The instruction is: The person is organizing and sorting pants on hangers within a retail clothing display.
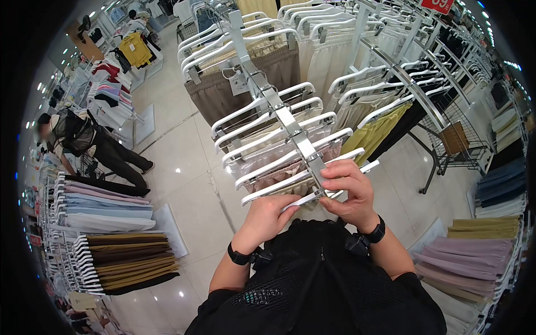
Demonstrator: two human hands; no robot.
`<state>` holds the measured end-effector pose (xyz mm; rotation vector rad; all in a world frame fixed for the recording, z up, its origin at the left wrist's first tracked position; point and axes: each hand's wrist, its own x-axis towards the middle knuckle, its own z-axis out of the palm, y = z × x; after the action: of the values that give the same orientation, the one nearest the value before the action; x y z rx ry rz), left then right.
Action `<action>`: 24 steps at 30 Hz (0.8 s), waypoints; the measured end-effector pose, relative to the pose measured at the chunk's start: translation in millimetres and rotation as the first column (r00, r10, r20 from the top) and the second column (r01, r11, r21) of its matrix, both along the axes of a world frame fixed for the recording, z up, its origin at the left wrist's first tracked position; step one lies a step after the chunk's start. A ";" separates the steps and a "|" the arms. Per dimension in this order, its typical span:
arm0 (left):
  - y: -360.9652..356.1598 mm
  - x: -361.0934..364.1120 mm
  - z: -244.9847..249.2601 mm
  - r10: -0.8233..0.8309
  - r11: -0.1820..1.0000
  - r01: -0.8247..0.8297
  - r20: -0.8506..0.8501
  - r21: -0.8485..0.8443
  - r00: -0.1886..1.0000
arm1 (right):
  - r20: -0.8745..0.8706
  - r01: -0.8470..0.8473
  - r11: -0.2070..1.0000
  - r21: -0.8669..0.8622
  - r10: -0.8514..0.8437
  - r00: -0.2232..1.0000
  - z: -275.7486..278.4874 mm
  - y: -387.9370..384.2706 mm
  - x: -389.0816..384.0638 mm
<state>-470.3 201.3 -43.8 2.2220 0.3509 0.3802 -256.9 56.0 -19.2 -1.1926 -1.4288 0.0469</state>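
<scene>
At the near end of a metal rack arm (298, 137), my left hand (267, 222) is closed on the left side of a white hanger (308, 199). My right hand (353, 194) curls around the tip of that arm, its fingers on top and its thumb lower down by the hanger's middle. Whether the right fingers also pinch the hanger's hook is hidden. Just beyond both hands hang several white hangers with pale pink trousers (262, 163). Brown trousers (279, 67) with a white tag (239, 84) hang farther along the arm.
Yellow-green trousers (385, 128) hang to the right, near a wire shopping cart (455, 139). Folded trousers (134, 257) hang on a left rack. A person (84, 139) in dark clothes stands at the left. Lilac trousers (466, 254) are at the lower right.
</scene>
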 end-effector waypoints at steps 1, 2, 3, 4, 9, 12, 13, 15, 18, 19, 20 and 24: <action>0.0 0.0 -0.2 0.000 1.000 0.000 0.001 0.001 1.000 | 0.002 -0.001 1.000 0.001 0.001 1.000 0.0 0.0 0.2; 0.1 0.2 -0.2 0.000 1.000 0.000 0.000 0.000 1.000 | 0.002 -0.001 1.000 0.001 0.001 1.000 -0.2 0.1 0.5; 0.1 0.5 -0.3 0.000 1.000 0.000 0.005 -0.001 1.000 | 0.003 -0.003 1.000 0.002 0.003 1.000 -0.5 0.1 0.9; 0.2 0.7 -0.3 -0.001 1.000 0.001 0.010 -0.002 1.000 | 0.004 -0.005 1.000 0.002 0.005 1.000 -0.8 0.2 1.1; 1.0 1.6 -1.2 -0.004 1.000 0.003 0.019 0.002 1.000 | 0.005 -0.004 1.000 0.005 0.004 1.000 0.4 0.5 1.4; 1.2 1.9 -1.4 -0.003 1.000 0.003 0.019 0.006 1.000 | 0.009 -0.005 1.000 0.006 0.005 1.000 0.6 0.6 1.8; 1.1 1.9 -1.4 -0.002 1.000 0.001 0.021 0.008 1.000 | 0.012 -0.005 1.000 0.006 0.005 1.000 0.5 0.6 1.8; 0.9 2.0 -1.1 0.000 1.000 0.000 0.023 0.009 1.000 | 0.011 -0.005 1.000 0.006 0.005 1.000 -0.1 0.6 1.8; 0.5 2.3 -1.7 0.001 1.000 -0.002 0.030 0.011 1.000 | 0.006 -0.008 1.000 0.006 0.008 1.000 0.3 0.7 1.5; 0.4 2.3 -2.1 0.002 1.000 -0.002 0.035 0.010 0.999 | 0.003 -0.009 1.000 0.006 0.009 1.000 0.4 0.7 1.4; 0.4 2.2 -1.8 0.002 1.000 -0.002 0.035 0.010 0.999 | 0.002 -0.009 1.000 0.006 0.009 1.000 0.0 0.7 1.4; 0.4 2.0 0.7 -0.005 1.000 0.005 0.022 0.000 1.000 | -0.004 -0.008 1.000 0.005 0.008 1.000 -1.3 0.2 0.9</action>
<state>-468.3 201.7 -43.1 2.2165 0.3333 0.4013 -255.9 56.2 -20.5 -1.1823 -1.4293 0.0514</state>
